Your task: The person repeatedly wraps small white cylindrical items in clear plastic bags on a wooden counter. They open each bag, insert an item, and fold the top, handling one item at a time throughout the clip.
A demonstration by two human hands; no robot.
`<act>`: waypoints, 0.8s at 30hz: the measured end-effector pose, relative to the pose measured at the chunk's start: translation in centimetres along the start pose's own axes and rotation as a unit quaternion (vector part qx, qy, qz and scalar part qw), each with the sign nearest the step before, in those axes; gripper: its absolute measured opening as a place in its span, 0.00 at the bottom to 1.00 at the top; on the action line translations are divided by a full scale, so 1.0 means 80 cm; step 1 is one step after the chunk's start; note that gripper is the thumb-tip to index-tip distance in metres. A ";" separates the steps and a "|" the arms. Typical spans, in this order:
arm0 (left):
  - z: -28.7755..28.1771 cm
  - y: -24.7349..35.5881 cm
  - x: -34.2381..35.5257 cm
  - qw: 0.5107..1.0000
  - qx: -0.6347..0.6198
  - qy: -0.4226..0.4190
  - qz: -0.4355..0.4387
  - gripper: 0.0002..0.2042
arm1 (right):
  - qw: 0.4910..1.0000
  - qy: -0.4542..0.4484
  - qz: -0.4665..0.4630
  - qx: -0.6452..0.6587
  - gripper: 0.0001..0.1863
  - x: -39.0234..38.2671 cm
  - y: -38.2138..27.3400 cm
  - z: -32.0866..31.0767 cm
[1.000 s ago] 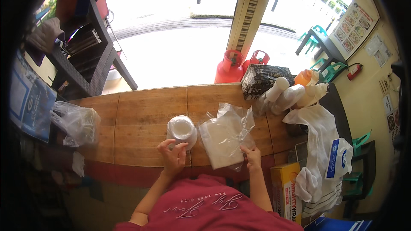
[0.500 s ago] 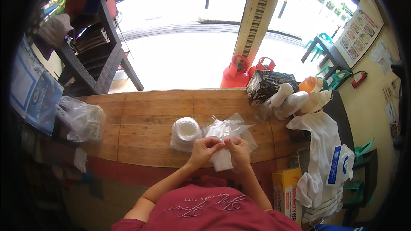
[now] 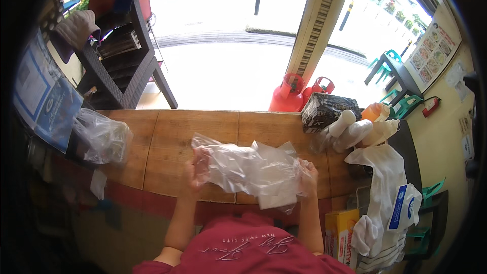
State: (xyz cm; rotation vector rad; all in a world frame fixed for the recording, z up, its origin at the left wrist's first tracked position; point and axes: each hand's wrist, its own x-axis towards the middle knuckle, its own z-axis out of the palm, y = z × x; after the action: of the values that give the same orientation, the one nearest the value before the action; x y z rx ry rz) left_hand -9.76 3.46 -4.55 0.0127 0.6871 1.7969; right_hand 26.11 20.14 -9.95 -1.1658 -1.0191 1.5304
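Observation:
My left hand [image 3: 197,172] grips one end of a clear plastic bag [image 3: 233,167], which is spread wide across the middle of the wooden counter. My right hand [image 3: 308,175] grips the crumpled plastic at the other end. Under that plastic, on the right, lies a flat pack of bags [image 3: 274,198]. The round white stack of containers is hidden behind the spread plastic.
A tied plastic bag [image 3: 101,137] sits at the left. A dark box [image 3: 327,111], bottles [image 3: 350,137], white cloth [image 3: 380,182] and a yellow box [image 3: 339,233] crowd the right. Red gas cylinders [image 3: 286,96] stand beyond the counter [image 3: 195,122]; stacked dark chairs [image 3: 137,71] are at back left.
My hands came together at the bag pack half a second ago and have since moved apart, pulling a clear bag out wide over the white stack. The view has shifted slightly.

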 end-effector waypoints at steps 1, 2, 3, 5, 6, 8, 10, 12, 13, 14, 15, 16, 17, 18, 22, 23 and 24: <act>-0.002 0.015 -0.001 0.998 0.008 0.019 0.059 0.13 | 0.989 0.081 -0.049 -0.114 0.16 0.015 0.013 -0.014; -0.001 0.027 0.001 0.991 0.019 0.071 0.112 0.13 | 0.956 0.161 -0.098 -0.223 0.15 0.027 0.023 -0.031; 0.001 0.041 -0.001 0.991 -0.023 0.047 0.126 0.12 | 0.939 0.180 -0.113 -0.270 0.15 0.033 0.028 -0.050; 0.005 0.071 -0.013 0.986 -0.077 0.027 0.146 0.11 | 0.891 0.235 -0.119 -0.370 0.16 0.040 0.025 -0.080; 0.009 0.083 -0.015 0.986 -0.027 0.004 0.164 0.11 | 0.881 0.222 -0.116 -0.402 0.19 0.040 0.018 -0.090; 0.014 0.096 -0.025 0.960 0.115 -0.133 0.220 0.10 | 0.839 0.233 -0.049 -0.489 0.26 0.032 -0.009 -0.098; 0.019 0.089 -0.032 0.979 0.064 0.024 0.191 0.10 | 0.730 0.278 0.007 -0.624 0.33 0.020 -0.041 -0.082; 0.024 0.070 -0.034 0.981 0.055 0.044 0.180 0.10 | 0.643 0.302 0.050 -0.702 0.39 0.004 -0.075 -0.053; 0.028 0.059 -0.033 0.985 0.064 -0.015 0.162 0.10 | 0.622 0.302 0.060 -0.720 0.40 -0.002 -0.093 -0.037; 0.033 0.049 -0.033 0.984 0.073 -0.077 0.141 0.09 | 0.597 0.307 0.055 -0.739 0.42 -0.010 -0.107 -0.019; 0.038 0.040 -0.032 0.977 0.084 -0.154 0.122 0.08 | 0.604 0.303 0.017 -0.737 0.39 -0.021 -0.118 -0.001; 0.044 0.028 -0.033 0.986 0.056 -0.128 0.094 0.07 | 0.605 0.305 -0.036 -0.735 0.37 -0.032 -0.127 0.016; 0.051 0.014 -0.035 0.990 0.029 -0.117 0.070 0.07 | 0.606 0.302 -0.078 -0.731 0.35 -0.042 -0.136 0.033; 0.059 0.000 -0.036 0.993 0.003 -0.106 0.047 0.06 | 0.655 0.264 -0.155 -0.691 0.31 -0.053 -0.144 0.047; 0.089 -0.043 -0.046 0.984 0.152 -0.094 -0.001 0.06 | 0.862 -0.064 -0.217 -0.453 0.19 -0.090 -0.156 0.114; 0.095 -0.051 -0.050 0.976 0.196 -0.094 -0.022 0.07 | 0.918 -0.173 -0.138 -0.329 0.16 -0.102 -0.150 0.132; 0.100 -0.058 -0.053 0.965 0.240 -0.096 -0.044 0.08 | 0.942 -0.271 -0.053 -0.193 0.14 -0.113 -0.144 0.147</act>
State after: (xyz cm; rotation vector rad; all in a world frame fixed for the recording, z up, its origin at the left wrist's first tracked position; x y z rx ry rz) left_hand -1.47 4.10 1.36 0.4685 0.9505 1.4847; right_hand 17.85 13.04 5.38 -0.9323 -1.7855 1.6475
